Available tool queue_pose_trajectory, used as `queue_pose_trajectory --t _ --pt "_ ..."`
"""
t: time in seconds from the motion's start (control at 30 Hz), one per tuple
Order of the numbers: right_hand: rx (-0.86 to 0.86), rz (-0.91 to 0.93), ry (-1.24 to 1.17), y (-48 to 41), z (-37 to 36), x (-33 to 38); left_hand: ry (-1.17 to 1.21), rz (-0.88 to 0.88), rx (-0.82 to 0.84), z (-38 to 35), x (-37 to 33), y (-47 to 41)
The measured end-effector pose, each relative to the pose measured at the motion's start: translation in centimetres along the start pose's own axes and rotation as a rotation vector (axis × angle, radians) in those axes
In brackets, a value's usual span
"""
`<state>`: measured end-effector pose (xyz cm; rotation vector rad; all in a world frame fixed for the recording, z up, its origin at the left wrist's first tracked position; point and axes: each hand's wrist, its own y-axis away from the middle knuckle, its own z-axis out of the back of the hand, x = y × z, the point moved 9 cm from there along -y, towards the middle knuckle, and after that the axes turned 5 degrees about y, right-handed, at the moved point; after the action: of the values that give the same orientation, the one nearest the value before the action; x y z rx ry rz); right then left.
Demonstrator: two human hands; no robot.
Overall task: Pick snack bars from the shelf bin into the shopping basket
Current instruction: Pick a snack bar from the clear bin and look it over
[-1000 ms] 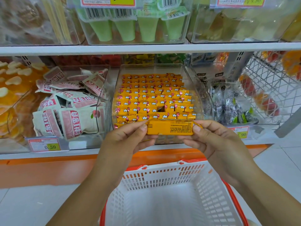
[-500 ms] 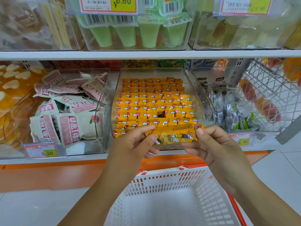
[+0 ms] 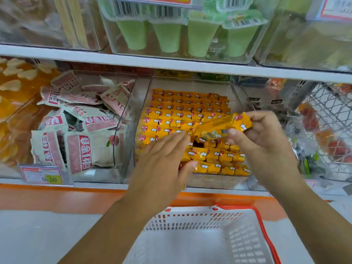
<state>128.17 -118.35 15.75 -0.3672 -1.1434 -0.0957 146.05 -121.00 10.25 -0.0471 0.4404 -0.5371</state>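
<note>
Right hand (image 3: 266, 138): pinches a yellow snack bar (image 3: 222, 126) above the bin (image 3: 141, 115)
Left hand (image 3: 163, 159): fingers straight – holds nothing
Basket (image 3: 262, 231): below

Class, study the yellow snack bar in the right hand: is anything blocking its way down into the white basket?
Nothing visible. The right hand pinches the snack bar above the bin; the left hand hovers open beside it, and the basket lies open below.

snack bar (image 3: 221, 127): glossy wrapper, probably foil | shelf bin (image 3: 143, 103): clear smooth plastic | shopping basket (image 3: 190, 219): matt white plastic
</note>
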Motion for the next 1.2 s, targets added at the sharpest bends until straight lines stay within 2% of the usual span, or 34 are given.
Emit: queue_pose_trajectory --t 0.1,0.17,0.37,0.57,0.63,0.77,0.9,1.0,1.07,1.2 --pt "0.166 0.026 0.365 -2.5 -1.6 -0.4 -0.051 -0.015 0.034 -1.0 0.3 -0.5" --pt "0.251 0.047 0.522 -3.3 -1.9 -0.4 -0.058 -0.027 0.025 -1.2 0.5 -0.7" --pt "0.364 0.204 0.740 -4.4 -3.5 0.7 -0.127 -0.033 -0.020 -1.4 1.0 -1.3" --pt "0.505 0.321 0.884 -3.5 -7.5 -2.6 -0.120 -0.054 -0.046 -1.3 1.1 -1.6" --pt "0.458 0.319 0.875 -3.5 -7.3 -3.3 -0.118 -0.070 -0.072 -1.1 0.8 -1.7" --pt "0.324 0.170 0.762 -4.6 -5.1 -3.3 -0.086 -0.087 -0.090 -1.0 -0.2 -2.1" --pt "0.427 0.098 0.932 -5.2 -6.0 -3.9 -0.091 -0.162 -0.018 -2.9 -1.8 -2.3" --pt "0.455 0.088 1.026 -5.5 -6.2 -3.5 -0.103 -0.139 0.009 -3.4 -1.6 -2.7" --pt "0.380 0.150 1.032 -5.4 -5.6 -3.0 -0.103 -0.125 0.013 -3.3 -1.5 -2.8" --pt "0.049 0.352 0.774 -3.4 -2.4 0.3 -0.053 -0.103 0.029 -3.0 -1.6 -2.7"
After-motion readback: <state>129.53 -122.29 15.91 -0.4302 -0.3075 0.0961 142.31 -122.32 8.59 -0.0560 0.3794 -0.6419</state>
